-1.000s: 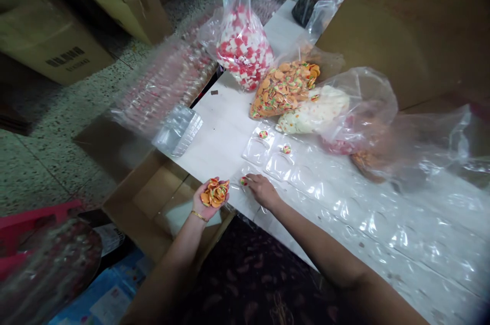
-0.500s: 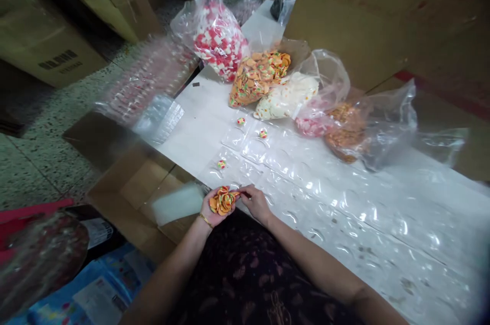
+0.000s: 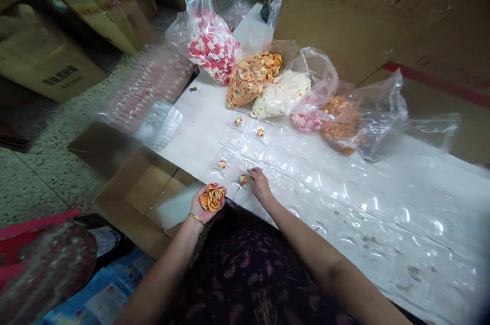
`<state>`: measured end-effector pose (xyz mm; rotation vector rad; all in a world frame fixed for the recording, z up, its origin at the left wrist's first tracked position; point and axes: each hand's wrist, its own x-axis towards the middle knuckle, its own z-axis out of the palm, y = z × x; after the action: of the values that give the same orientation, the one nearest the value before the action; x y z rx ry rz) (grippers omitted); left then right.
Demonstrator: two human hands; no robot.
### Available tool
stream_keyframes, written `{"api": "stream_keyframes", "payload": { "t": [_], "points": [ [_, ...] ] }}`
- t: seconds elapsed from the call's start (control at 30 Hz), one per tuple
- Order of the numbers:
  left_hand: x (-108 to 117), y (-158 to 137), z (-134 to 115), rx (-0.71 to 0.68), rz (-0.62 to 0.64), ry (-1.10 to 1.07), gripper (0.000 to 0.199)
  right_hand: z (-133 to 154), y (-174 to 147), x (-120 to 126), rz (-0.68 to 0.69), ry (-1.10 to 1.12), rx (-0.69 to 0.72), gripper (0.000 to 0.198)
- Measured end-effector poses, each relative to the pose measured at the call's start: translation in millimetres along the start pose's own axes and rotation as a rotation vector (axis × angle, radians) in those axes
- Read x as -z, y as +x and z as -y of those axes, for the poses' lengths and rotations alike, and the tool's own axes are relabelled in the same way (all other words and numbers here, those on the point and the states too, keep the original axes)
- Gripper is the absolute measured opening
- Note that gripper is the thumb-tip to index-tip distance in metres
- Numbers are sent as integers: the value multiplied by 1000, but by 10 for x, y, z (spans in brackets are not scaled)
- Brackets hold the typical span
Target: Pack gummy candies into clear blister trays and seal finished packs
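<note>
My left hand [image 3: 202,208] is cupped, palm up, around a pile of small orange discs [image 3: 213,197] with red, yellow and green patterns. It hovers by the near edge of the white table. My right hand [image 3: 259,183] is over the clear plastic trays [image 3: 283,156], its fingers a little apart and nothing visible in them. Close to its fingertips, a patterned disc [image 3: 243,179] lies in a tray hollow. Further discs rest in other hollows, one at the near left [image 3: 222,164] and others farther back, such as this disc [image 3: 261,131].
Along the table's back lie clear bags: red-and-white pieces [image 3: 212,47], orange discs [image 3: 248,77], white pieces [image 3: 283,94], and brown pieces [image 3: 340,121]. Large cartons [image 3: 344,19] stand behind. An open cardboard box [image 3: 130,182] is left of the table, near stacked plastic packs [image 3: 145,85].
My right hand has moved from the pile in my left hand out over the trays. Another disc now lies in a near hollow. My left hand has shifted slightly left.
</note>
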<state>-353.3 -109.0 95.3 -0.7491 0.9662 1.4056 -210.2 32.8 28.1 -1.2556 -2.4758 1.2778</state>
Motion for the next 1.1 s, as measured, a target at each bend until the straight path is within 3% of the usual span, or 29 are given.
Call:
{"api": "stream_keyframes", "payload": {
  "t": [0.1,0.23,0.3,0.43,0.6,0.7,0.8,0.93,1.0,1.1],
  "points": [
    [-2,11,-13,29,27,13,19,51,-83,6,108,-161,156,32],
    [-87,49,-23,61,48,4,19,73,-137,45,148,-227,180,40],
    [-145,66,-31,84,58,5,19,103,-151,74,101,-57,143,37],
    [-240,125,15,139,109,37,21,241,-245,107,88,485,49,32],
    [-325,235,202,206,128,93,21,205,-453,115,-15,735,-117,19],
    [-386,278,303,242,143,122,20,-41,-567,232,-147,610,-215,16],
    [-436,296,360,237,92,134,18,-324,-636,413,-243,234,-169,21],
    [-462,294,397,231,70,152,18,-551,-696,564,13,-209,65,31],
    [-476,294,425,230,72,160,18,-561,-736,583,65,-279,113,36],
    [-525,316,499,247,87,169,19,-433,-777,586,-98,-178,97,34]
  ]
}}
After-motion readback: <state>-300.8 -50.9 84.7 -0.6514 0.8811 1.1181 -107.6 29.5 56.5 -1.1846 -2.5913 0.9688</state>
